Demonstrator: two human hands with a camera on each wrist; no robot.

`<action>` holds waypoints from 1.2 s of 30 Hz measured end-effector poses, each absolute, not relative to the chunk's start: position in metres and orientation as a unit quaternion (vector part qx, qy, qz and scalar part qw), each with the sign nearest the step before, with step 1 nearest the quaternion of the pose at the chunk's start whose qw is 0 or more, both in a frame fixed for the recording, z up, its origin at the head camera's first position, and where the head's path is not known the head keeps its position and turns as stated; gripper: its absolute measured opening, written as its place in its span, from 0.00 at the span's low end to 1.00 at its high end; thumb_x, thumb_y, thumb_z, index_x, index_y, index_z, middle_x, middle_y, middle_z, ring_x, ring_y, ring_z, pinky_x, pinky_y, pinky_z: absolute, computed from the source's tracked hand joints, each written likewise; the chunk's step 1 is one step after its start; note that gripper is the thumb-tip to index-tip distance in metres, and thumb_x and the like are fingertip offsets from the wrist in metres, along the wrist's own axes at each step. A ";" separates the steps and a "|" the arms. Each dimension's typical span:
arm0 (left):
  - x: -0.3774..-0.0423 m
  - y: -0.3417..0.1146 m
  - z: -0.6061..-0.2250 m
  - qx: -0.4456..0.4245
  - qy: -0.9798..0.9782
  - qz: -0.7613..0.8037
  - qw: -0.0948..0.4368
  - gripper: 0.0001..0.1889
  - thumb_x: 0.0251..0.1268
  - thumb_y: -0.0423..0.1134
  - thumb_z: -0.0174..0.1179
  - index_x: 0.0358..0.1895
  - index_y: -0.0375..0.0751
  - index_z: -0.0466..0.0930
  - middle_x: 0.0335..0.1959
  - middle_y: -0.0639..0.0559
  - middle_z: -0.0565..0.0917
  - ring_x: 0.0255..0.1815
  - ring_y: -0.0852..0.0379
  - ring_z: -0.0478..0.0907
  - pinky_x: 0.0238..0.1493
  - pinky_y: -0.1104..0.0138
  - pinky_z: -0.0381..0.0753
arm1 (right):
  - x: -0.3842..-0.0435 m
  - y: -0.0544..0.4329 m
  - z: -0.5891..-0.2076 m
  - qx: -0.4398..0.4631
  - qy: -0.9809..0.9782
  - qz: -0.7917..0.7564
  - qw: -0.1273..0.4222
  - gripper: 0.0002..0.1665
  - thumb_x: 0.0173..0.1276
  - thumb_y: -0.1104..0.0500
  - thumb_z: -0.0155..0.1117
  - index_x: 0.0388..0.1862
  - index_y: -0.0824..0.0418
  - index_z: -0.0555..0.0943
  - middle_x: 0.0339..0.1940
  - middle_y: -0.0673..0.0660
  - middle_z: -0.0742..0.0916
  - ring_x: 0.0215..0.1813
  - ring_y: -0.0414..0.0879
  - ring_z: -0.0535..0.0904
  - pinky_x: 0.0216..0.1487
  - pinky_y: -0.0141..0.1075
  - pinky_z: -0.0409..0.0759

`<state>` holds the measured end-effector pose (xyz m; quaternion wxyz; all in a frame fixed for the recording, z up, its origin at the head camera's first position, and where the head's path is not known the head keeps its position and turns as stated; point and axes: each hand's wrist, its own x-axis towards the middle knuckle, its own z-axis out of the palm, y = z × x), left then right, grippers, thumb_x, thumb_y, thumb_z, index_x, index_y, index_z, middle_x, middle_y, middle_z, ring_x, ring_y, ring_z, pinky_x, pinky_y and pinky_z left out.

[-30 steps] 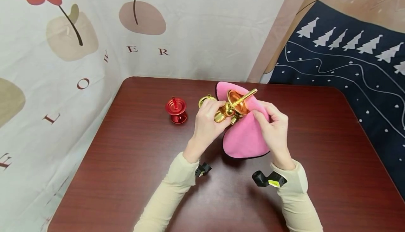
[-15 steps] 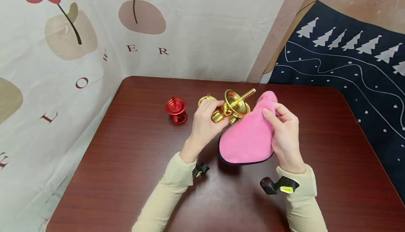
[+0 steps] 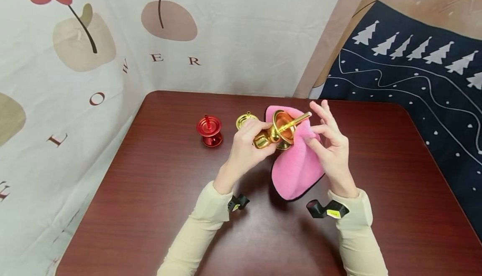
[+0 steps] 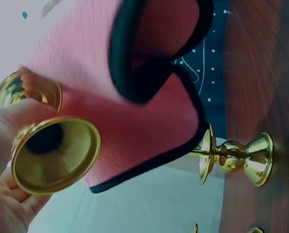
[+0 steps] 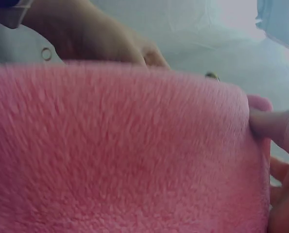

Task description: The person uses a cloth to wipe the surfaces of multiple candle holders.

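My left hand (image 3: 246,146) grips a shiny gold candlestick (image 3: 265,139) by its stem and base, tilted above the table. Its dish and long thin spike point to the right, while its hollow base (image 4: 57,155) faces the camera in the left wrist view. The right hand (image 3: 333,154) pinches a pink cloth (image 3: 295,175) with dark edging between thumb and forefinger, its other fingers raised. Part of the cloth lies behind and against the dish, and the rest hangs down. In the right wrist view, the fuzzy cloth hides most of the left hand and the candlestick.
A second gold candlestick (image 4: 231,155) stands upright on the table behind the held one. Another gold one (image 3: 242,120) is partly hidden past the left hand. To the left stands a red candlestick (image 3: 209,129). Printed fabric (image 3: 241,67) hangs beyond the brown table (image 3: 158,209).
The right hand drew the cloth off the dish to the right, then brought it back left against the dish. Its outer fingers have lifted. The left hand keeps its grip, nearly still.
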<state>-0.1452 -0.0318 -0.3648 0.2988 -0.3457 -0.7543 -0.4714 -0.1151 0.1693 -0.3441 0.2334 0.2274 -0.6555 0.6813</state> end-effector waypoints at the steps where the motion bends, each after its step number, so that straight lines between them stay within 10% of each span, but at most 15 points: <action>1: -0.145 -0.032 -0.365 -0.351 -0.753 -0.472 0.295 0.18 0.40 0.31 0.71 0.39 0.31 0.80 0.34 0.45 0.83 0.38 0.51 0.75 0.42 0.65 0.75 | -0.117 0.171 -0.344 0.236 -0.646 0.691 0.224 0.05 0.59 0.67 0.66 0.32 0.70 0.82 0.61 0.59 0.78 0.74 0.54 0.51 0.70 0.53 0.48; 11: -0.145 -0.035 -0.365 -0.388 -0.736 -0.500 0.242 0.21 0.36 0.33 0.75 0.39 0.32 0.81 0.34 0.45 0.83 0.37 0.53 0.76 0.38 0.66 0.76 | -0.128 0.184 -0.350 0.304 -0.589 0.729 0.171 0.09 0.59 0.63 0.64 0.25 0.69 0.78 0.49 0.58 0.84 0.68 0.58 0.62 0.67 0.47 0.57; 16: -0.146 -0.036 -0.365 -0.381 -0.739 -0.500 0.243 0.20 0.37 0.32 0.74 0.38 0.31 0.81 0.34 0.45 0.83 0.36 0.53 0.76 0.38 0.67 0.76 | -0.123 0.188 -0.350 0.240 -0.623 0.709 0.227 0.03 0.59 0.71 0.61 0.33 0.72 0.79 0.37 0.53 0.84 0.44 0.47 0.75 0.43 0.32 0.73; 22: -0.147 -0.039 -0.365 -0.364 -0.755 -0.478 0.262 0.19 0.39 0.32 0.72 0.39 0.31 0.81 0.34 0.45 0.82 0.38 0.52 0.75 0.41 0.66 0.75 | -0.113 0.186 -0.341 0.132 -0.692 0.625 0.336 0.11 0.55 0.71 0.68 0.37 0.74 0.81 0.28 0.46 0.82 0.28 0.39 0.72 0.26 0.26 0.67; 36: -0.150 -0.034 -0.369 -0.283 -0.796 -0.428 0.322 0.18 0.42 0.34 0.71 0.39 0.32 0.80 0.34 0.43 0.81 0.41 0.48 0.75 0.46 0.60 0.73 | -0.105 0.176 -0.342 0.255 -0.835 0.390 0.294 0.39 0.46 0.75 0.59 0.62 0.64 0.72 0.42 0.68 0.76 0.42 0.52 0.71 0.38 0.29 0.67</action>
